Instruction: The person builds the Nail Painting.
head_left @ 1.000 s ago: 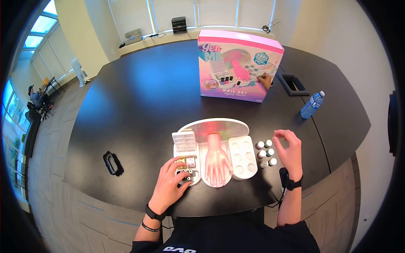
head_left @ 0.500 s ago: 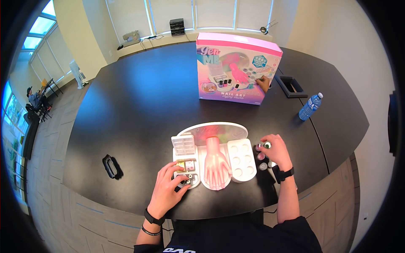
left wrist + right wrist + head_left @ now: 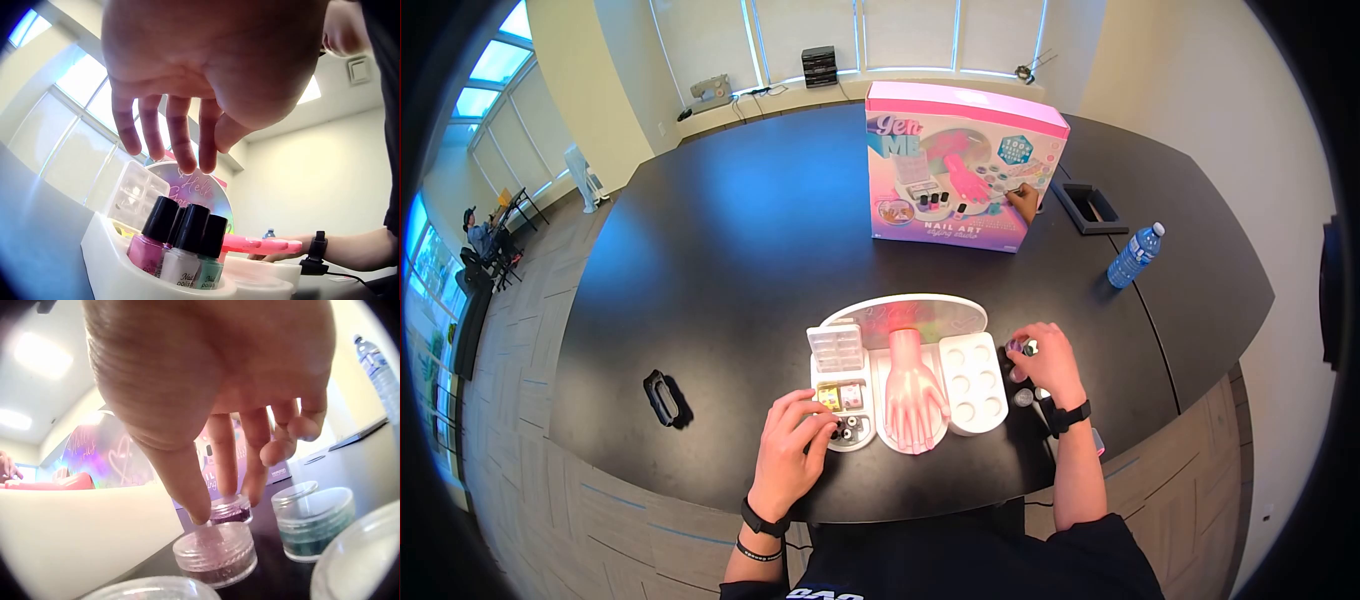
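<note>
My left hand [image 3: 790,440] hovers beside the left part of a white nail art station [image 3: 990,400], its fingers loose and holding nothing. Below it, in the left wrist view, capped nail polish bottles in pink [image 3: 145,253], white [image 3: 181,265] and teal [image 3: 211,269] stand in the tray. My right hand [image 3: 1052,362] reaches down at the station's right side. In the right wrist view, its thumb and fingers pinch a small jar of purple glitter [image 3: 230,511]. A pink glitter jar [image 3: 215,556] and a teal glitter jar [image 3: 312,528] stand nearer the camera.
A pink model hand [image 3: 912,395] lies mid-station before a mirror [image 3: 945,316]. A lidded clear compartment box [image 3: 836,348] stands at the left. Behind are a large pink box [image 3: 960,225], a water bottle [image 3: 1135,258] and a black table insert [image 3: 1090,205]. A black band [image 3: 664,398] lies far left.
My right hand has come down and left from above the jars to the purple one. My left hand has drawn slightly back to the left, its fingers coming away from the polish bottles.
</note>
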{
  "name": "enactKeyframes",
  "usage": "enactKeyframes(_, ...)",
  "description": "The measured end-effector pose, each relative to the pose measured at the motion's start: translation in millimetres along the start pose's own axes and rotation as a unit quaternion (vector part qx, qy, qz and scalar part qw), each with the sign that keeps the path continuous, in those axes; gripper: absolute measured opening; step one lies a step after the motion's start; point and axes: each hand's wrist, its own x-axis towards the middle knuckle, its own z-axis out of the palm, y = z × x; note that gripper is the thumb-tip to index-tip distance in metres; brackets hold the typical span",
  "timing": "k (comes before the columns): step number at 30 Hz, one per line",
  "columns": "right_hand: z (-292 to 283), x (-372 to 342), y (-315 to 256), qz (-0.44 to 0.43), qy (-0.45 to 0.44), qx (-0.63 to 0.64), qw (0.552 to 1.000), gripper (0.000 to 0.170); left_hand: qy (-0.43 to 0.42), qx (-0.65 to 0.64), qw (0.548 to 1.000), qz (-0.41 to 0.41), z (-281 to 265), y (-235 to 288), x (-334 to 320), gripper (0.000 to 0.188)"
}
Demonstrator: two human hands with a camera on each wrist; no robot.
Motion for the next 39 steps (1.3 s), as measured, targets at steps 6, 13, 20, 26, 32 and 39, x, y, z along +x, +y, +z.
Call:
enactKeyframes(6, -15.0, -4.2, -25.5, -0.017, 0.042, -0.011, 0.999, 0.02, 0.007, -0.009, 1.0, -0.006, -0.1, 0.2, 2.8, 0.013)
enactKeyframes(13, -14.2, -7.8, -69.3, -0.074, 0.036, 0.006, 0.997, 0.021, 0.013, -0.015, 1.0, -0.02, 4.6, -3.4, 2.3, 0.028)
enactKeyframes(20, 4.3, -1.6, -85.4, -0.115, -0.017, 0.003, 0.993, 0.019, 0.014, -0.015, 1.0, -0.022, 3.1, -4.5, 1.8, 0.032)
enactKeyframes(26, 19.3, 1.5, -84.0, -0.153, -0.007, 0.013, 0.988, 0.019, 0.012, -0.017, 0.999, -0.029, 1.7, -4.4, 1.1, 0.03)
enactKeyframes(32, 19.8, 2.0, -86.1, -0.156, -0.008, 0.012, 0.988, 0.02, 0.012, -0.02, 0.999, -0.028, 3.7, -6.2, 0.8, 0.027)
enactKeyframes(39, 22.8, 2.3, -82.4, -0.158, -0.014, 0.004, 0.987, 0.022, 0.009, -0.021, 0.999, -0.026, 5.4, -7.4, 0.7, 0.022)
